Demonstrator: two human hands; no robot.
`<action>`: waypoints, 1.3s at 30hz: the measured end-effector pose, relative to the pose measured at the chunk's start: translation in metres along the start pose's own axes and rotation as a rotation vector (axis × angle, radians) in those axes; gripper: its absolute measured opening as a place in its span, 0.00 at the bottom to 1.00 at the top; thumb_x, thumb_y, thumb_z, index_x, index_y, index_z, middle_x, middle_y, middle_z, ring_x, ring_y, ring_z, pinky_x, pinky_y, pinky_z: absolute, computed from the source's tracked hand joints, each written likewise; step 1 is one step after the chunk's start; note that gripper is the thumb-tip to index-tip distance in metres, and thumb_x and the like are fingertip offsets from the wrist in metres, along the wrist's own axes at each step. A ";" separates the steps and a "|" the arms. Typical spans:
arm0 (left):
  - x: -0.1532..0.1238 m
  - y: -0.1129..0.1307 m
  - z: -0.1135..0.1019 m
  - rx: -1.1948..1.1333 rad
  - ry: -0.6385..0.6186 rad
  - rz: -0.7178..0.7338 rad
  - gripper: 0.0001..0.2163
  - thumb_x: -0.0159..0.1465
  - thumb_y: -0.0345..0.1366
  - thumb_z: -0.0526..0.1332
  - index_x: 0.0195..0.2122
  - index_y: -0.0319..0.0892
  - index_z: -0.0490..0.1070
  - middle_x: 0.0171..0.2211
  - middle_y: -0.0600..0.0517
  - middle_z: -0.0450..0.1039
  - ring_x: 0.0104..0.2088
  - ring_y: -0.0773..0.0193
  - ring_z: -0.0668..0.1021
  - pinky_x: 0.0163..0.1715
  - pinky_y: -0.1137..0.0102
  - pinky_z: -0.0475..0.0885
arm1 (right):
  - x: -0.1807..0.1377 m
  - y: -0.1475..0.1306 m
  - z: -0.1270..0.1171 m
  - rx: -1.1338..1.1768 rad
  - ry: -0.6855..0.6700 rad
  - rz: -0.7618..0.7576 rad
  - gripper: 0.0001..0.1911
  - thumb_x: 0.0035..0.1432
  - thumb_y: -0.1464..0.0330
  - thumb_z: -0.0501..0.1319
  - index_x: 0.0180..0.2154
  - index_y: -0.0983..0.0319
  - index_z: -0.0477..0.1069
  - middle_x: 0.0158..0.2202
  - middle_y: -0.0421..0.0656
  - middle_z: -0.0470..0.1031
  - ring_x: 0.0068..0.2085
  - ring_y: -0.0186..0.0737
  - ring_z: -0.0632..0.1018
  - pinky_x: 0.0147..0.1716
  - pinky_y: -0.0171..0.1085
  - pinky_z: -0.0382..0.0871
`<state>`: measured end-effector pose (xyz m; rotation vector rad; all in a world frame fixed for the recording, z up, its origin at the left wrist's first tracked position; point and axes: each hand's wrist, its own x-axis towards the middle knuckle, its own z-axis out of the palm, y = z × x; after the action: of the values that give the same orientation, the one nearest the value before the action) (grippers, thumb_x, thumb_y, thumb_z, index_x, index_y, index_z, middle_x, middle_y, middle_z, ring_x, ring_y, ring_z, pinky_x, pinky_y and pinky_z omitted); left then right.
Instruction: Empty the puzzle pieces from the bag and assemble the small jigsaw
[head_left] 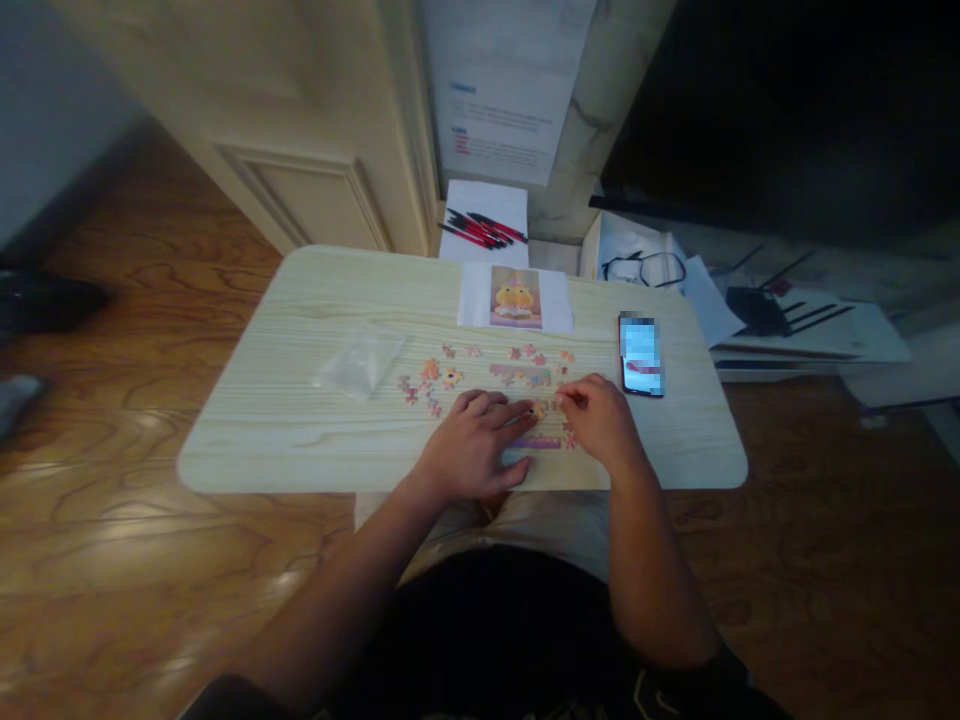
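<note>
On the small table (300, 420), my left hand (480, 440) lies with its fingers spread, its index fingertip touching a cluster of yellow jigsaw pieces (541, 409). My right hand (600, 415) pinches at the right end of that cluster, thumb and index finger together on a small jigsaw piece mostly hidden by the fingertips. Just beyond the hands is a joined pinkish strip of puzzle (520, 372). A purple joined strip (541, 443) shows between my hands, nearer to me. Loose jigsaw pieces (430, 370) are scattered to the left of my left hand.
A printed picture of a yellow figure (516, 297) lies at the table's far edge. A clear plastic bag (361, 362) is on the left, a phone (641, 355) on the right. Red and black pens (484, 230) rest on paper behind the table.
</note>
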<state>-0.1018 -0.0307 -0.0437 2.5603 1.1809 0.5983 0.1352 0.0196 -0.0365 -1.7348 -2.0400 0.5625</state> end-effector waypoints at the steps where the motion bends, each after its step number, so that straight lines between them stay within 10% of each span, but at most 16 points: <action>1: 0.000 0.000 0.000 -0.001 0.001 0.001 0.26 0.65 0.51 0.61 0.62 0.48 0.72 0.62 0.50 0.73 0.57 0.44 0.72 0.57 0.46 0.64 | -0.001 0.002 -0.001 0.003 0.003 0.008 0.06 0.63 0.67 0.65 0.39 0.57 0.82 0.40 0.45 0.79 0.44 0.46 0.77 0.48 0.45 0.69; 25: 0.001 0.004 0.001 0.069 -0.096 -0.027 0.30 0.66 0.56 0.59 0.67 0.52 0.66 0.68 0.55 0.65 0.60 0.45 0.69 0.62 0.47 0.59 | -0.009 0.002 0.002 0.033 -0.060 -0.062 0.02 0.62 0.68 0.63 0.35 0.57 0.75 0.37 0.43 0.79 0.43 0.47 0.77 0.47 0.46 0.69; 39: -0.007 0.001 0.003 0.012 0.065 0.043 0.22 0.68 0.49 0.59 0.57 0.45 0.75 0.60 0.48 0.75 0.55 0.49 0.74 0.58 0.51 0.64 | -0.011 -0.004 -0.001 0.280 -0.044 0.050 0.10 0.62 0.64 0.64 0.44 0.58 0.80 0.38 0.44 0.83 0.37 0.44 0.82 0.40 0.42 0.75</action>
<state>-0.1035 -0.0367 -0.0477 2.6008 1.1564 0.6912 0.1345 0.0081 -0.0342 -1.6217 -1.8473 0.8644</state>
